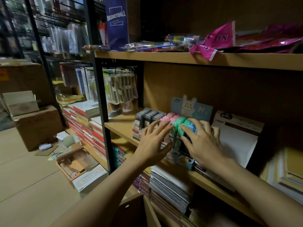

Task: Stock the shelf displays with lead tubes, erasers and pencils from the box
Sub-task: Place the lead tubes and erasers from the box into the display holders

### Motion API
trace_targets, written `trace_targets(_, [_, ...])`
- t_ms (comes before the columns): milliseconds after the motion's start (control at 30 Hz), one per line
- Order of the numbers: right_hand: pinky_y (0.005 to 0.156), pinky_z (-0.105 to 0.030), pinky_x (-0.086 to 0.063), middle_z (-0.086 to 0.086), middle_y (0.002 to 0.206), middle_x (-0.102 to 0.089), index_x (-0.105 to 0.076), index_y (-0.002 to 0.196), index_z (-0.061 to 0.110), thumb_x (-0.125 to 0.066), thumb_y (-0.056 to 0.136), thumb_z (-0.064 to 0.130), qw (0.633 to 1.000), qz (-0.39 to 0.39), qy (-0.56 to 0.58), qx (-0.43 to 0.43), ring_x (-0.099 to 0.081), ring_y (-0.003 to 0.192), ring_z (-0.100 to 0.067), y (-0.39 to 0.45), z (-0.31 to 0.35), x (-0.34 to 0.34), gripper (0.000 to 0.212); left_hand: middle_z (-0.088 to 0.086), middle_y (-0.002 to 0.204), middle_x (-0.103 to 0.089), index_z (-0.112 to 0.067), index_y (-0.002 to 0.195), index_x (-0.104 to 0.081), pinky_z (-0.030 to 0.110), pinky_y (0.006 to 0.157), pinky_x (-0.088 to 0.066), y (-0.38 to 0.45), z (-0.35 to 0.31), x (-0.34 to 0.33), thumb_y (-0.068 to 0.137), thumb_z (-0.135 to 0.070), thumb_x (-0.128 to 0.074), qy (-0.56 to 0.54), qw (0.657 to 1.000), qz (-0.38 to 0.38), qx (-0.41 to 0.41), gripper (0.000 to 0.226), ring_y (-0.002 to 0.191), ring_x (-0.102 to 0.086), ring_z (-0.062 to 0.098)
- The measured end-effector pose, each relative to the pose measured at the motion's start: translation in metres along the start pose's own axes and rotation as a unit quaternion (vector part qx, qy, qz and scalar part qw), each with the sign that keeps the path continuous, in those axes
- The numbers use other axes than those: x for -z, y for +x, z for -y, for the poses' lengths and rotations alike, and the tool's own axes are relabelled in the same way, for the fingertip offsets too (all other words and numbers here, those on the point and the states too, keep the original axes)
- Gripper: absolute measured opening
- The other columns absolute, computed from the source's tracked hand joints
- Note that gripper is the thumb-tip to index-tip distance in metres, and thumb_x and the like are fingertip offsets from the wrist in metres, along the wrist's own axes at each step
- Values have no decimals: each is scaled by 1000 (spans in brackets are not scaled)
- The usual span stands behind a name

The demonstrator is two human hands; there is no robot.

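The shelf (120,123) carries the eraser display (191,110), with the lead tubes (150,118) touching its left side. Your left hand (153,143) rests spread-fingered on the pink erasers (168,118), gripping nothing. Your right hand (203,145) lies with straight, parted fingers on the green erasers (178,122) and blue erasers (191,126), holding nothing.
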State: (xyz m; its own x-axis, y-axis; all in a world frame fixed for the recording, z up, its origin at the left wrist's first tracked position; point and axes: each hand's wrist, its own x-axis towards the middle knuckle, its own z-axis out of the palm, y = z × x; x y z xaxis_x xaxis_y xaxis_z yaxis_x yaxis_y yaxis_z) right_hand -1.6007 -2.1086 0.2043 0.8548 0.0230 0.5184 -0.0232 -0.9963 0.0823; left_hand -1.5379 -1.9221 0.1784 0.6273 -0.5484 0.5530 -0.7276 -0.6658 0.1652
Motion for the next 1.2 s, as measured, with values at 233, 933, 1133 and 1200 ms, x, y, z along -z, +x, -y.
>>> trace_targets(233, [97, -45, -25, -1, 152, -32, -51, 135, 33, -38, 95, 59, 999, 12, 21, -42, -23, 131, -24, 6, 6, 3, 50, -8, 163, -6, -35, 153, -15, 53, 118, -14, -8, -9, 4, 92, -42, -58, 11, 999, 41, 22, 75, 149, -1, 25])
trace_targets(933, [59, -25, -47, -12, 121, -62, -56, 125, 6, -59, 92, 29, 789, 589, 171, -31, -61, 88, -24, -225, 154, -211, 40, 14, 129, -57, -12, 135, -49, 34, 91, -50, -379, -6, -147, 89, -14, -63, -241, 664, 175, 686, 48, 108, -59, 25])
trace_targets(1133, [111, -43, -30, -17, 155, -21, -18, 151, 13, -60, 93, 33, 761, 620, 175, -69, -25, 142, -37, -316, 171, -290, 74, 23, 156, -15, -30, 154, -10, 41, 113, -29, -423, -17, -211, 93, -23, -58, -217, 597, 224, 739, 78, 140, -27, 39])
trace_targets(1200, [114, -46, -25, -15, 158, -15, -14, 152, 21, -57, 94, 38, 789, 591, 166, -28, -19, 144, -36, -324, 176, -306, 74, 20, 159, -10, -30, 154, 3, 43, 115, -29, -432, -15, -226, 94, -22, -57, -227, 578, 235, 748, 85, 142, -26, 38])
